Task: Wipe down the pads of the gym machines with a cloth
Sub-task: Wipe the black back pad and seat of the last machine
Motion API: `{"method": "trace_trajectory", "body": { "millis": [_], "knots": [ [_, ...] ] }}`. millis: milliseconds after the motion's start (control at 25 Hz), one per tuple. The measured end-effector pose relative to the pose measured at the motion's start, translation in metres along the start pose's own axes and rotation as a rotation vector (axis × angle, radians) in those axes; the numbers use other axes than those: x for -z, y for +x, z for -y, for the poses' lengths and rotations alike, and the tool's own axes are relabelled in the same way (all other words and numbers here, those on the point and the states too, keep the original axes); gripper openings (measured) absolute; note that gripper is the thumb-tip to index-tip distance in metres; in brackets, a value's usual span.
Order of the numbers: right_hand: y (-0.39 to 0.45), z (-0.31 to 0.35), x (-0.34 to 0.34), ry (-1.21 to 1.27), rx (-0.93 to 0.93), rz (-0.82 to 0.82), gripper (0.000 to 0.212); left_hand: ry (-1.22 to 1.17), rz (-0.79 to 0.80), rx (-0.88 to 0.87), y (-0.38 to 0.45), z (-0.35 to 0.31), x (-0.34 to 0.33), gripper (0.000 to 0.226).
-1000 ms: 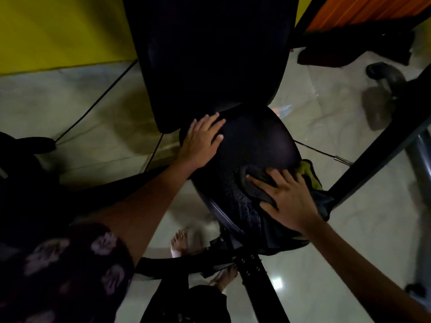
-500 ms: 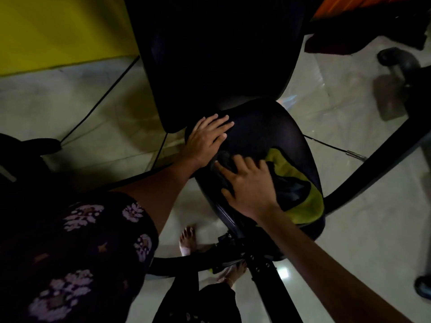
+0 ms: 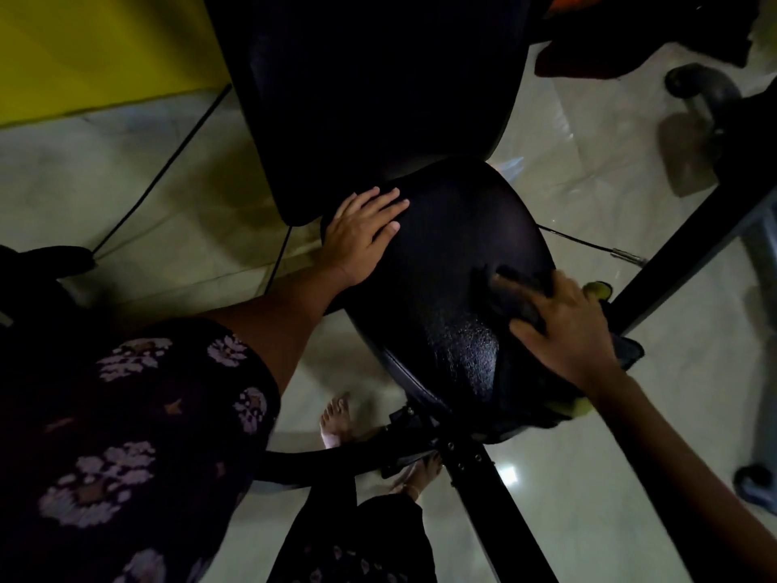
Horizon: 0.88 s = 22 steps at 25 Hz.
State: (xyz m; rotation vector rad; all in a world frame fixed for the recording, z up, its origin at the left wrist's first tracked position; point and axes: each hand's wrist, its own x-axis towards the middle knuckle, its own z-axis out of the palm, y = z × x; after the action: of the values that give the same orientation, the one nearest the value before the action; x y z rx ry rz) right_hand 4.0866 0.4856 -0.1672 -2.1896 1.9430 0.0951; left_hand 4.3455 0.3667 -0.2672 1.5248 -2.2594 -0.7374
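Both hands on the seat pad, one wiping

The left hand (image 3: pixel 362 234) lies flat, fingers spread, on the seat pad (image 3: pixel 454 263) by the back pad (image 3: pixel 378 86); the right hand (image 3: pixel 563 326), fingers straight, presses the cloth (image 3: pixel 517 292) onto the pad's right side, well apart from the left

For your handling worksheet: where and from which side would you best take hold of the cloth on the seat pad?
Probably the cloth's bunched dark fold by the right hand's fingertips, pinched from above: it lies flat on the seat pad, its right edge draping over the side.
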Motion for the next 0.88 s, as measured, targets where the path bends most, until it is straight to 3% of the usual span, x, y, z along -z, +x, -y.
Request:
{"method": "trace_trajectory", "body": {
  "millis": [40,120,280,440,560,640,760,800,880],
  "knots": [
    [0.009,0.008,-0.002,-0.008,-0.140,-0.016,0.063,0.007,0.006,0.008,0.000,-0.001,0.001,0.049],
    [0.018,0.038,-0.010,-0.079,-0.141,-0.012,0.061,0.025,0.018,0.009,0.001,-0.003,0.002,0.047],
    [-0.008,0.086,-0.018,-0.188,0.279,-0.073,0.057,0.047,0.019,-0.016,0.003,-0.001,0.003,0.046],
    [-0.071,0.042,-0.016,-0.190,0.521,-0.028,0.060,0.106,0.065,0.042,0.004,-0.014,0.002,0.041],
    [-0.103,-0.014,-0.018,-0.021,0.356,-0.034,0.060,0.144,0.126,0.165,-0.001,-0.039,0.005,0.043],
    [-0.098,-0.030,-0.017,0.144,0.122,-0.034,0.059,0.163,0.100,0.225,-0.018,-0.066,0.002,0.045],
    [-0.068,-0.014,-0.011,0.102,-0.233,-0.097,0.055,0.102,0.042,0.288,-0.061,-0.115,-0.016,0.049],
    [-0.063,-0.001,-0.009,0.040,-0.270,-0.100,0.053,0.082,0.033,0.330,-0.073,-0.130,-0.022,0.050],
    [-0.071,0.018,-0.013,-0.063,-0.113,-0.138,0.054,0.056,0.022,0.441,-0.083,-0.149,-0.032,0.053]
  ]
}}
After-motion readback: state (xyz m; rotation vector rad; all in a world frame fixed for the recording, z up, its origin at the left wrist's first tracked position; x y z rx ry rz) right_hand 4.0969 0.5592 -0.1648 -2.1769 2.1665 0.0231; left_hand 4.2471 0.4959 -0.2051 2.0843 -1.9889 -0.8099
